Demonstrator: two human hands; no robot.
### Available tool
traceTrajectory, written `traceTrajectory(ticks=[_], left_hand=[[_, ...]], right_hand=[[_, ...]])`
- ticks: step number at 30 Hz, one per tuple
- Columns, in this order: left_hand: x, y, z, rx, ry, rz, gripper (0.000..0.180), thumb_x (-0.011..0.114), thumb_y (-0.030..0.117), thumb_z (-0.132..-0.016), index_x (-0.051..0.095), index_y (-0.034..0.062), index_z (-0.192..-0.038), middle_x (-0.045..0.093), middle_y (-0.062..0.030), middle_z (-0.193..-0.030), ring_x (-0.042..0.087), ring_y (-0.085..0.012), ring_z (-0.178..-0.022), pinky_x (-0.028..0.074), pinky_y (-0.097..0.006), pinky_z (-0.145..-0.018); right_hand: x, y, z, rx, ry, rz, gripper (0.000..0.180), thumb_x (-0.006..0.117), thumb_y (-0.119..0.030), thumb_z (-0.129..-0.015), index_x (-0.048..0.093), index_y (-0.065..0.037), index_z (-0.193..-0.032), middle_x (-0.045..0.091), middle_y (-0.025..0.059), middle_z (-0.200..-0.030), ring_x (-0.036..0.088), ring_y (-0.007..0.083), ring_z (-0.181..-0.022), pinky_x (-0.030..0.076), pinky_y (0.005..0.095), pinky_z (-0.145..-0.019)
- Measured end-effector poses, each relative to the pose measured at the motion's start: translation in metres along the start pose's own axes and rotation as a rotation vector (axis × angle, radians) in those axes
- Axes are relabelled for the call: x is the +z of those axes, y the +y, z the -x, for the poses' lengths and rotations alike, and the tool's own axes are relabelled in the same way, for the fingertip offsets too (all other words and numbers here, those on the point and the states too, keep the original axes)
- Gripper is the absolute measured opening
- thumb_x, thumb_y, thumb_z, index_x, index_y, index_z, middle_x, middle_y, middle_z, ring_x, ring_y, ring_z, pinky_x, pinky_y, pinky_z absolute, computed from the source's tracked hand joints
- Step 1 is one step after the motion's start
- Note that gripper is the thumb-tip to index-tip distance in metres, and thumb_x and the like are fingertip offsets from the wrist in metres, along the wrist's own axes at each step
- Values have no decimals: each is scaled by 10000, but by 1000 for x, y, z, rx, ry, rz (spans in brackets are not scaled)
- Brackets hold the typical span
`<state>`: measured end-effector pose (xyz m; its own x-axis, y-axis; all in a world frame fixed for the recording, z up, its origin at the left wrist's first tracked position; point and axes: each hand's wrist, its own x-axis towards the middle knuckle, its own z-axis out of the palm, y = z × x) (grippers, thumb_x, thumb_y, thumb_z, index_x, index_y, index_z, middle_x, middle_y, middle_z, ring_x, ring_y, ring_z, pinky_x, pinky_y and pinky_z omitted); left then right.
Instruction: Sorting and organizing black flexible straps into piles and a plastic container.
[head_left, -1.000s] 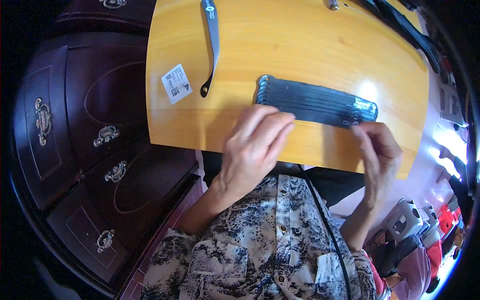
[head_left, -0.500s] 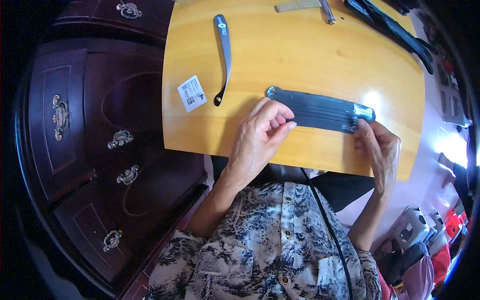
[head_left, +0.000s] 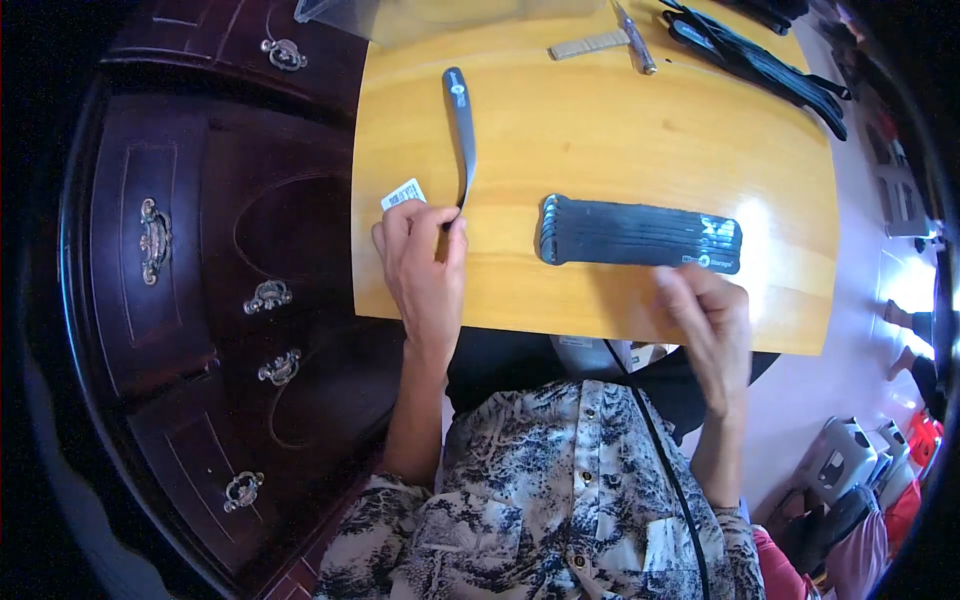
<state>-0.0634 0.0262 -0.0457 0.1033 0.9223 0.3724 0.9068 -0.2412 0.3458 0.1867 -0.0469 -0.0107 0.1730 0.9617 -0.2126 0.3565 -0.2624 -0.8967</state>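
Note:
A single black strap [head_left: 462, 125] lies lengthwise on the left of the table. My left hand [head_left: 425, 265] is at its near end, thumb and forefinger closed on the tip, which the fingers mostly hide. Beside that hand a white label [head_left: 404, 193] shows only its upper part. Several more black straps lie in a neat overlapping stack [head_left: 640, 234], rounded ends lined up, right of centre. Just below the stack's right end hovers my right hand [head_left: 715, 320], slightly blurred, its thumb apart from the loosely bent fingers and nothing seen in it.
At the far edge are a tan strip [head_left: 588, 45], a pen-like tool [head_left: 636, 40] and a bundle of black straps [head_left: 760, 65]. A clear plastic box [head_left: 350, 15] stands at the far left corner. Dark wooden drawers [head_left: 230, 220] flank the table [head_left: 600, 130].
My left hand has left the strap stack and moved left to the single strap's near end, partly covering the label. My right hand has let go of the stack and drawn back slightly.

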Motion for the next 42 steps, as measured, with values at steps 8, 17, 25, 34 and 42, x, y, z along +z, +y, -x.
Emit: traceTrajectory(ticks=[8,17,25,34,42], left_hand=[[-36,28,14,-561,-18,1158,139,600,-2,-875,549,-29,-1001,637,-109,-903,599,-146,-768,482,-247,-681],[-47,26,37,-652,-260,1198,109,556,-2,-893,553,-43,-994,666,-189,-884,664,-191,-695,537,-258,-587],[-35,19,37,-675,-326,1134,122,575,12,-889,584,-43,-998,643,-102,-815,598,-119,-657,467,-225,-613],[-7,30,33,-597,-521,1273,165,610,-20,-865,589,-55,-1024,655,-112,-902,649,-151,-769,534,-255,-710],[-12,37,31,-640,-590,1339,141,585,-10,-888,598,-62,-1018,663,-119,-907,662,-173,-806,545,-277,-752]], right_hand=[[77,-26,-17,-79,-304,-242,265,622,-262,-898,672,-3,-930,591,93,-643,538,133,-547,448,307,-552],[75,-43,-49,122,-355,-878,200,657,-173,-875,688,-25,-1006,648,8,-815,453,18,-577,348,177,-495],[5,-13,-17,114,5,-632,157,629,-66,-872,678,19,-996,652,63,-804,563,67,-615,461,180,-534],[-33,24,21,262,208,-413,167,697,-129,-837,662,-9,-948,654,38,-743,586,71,-610,468,182,-535],[-42,28,27,267,167,-392,172,644,-142,-884,633,-6,-989,658,46,-760,564,67,-610,444,185,-536]])
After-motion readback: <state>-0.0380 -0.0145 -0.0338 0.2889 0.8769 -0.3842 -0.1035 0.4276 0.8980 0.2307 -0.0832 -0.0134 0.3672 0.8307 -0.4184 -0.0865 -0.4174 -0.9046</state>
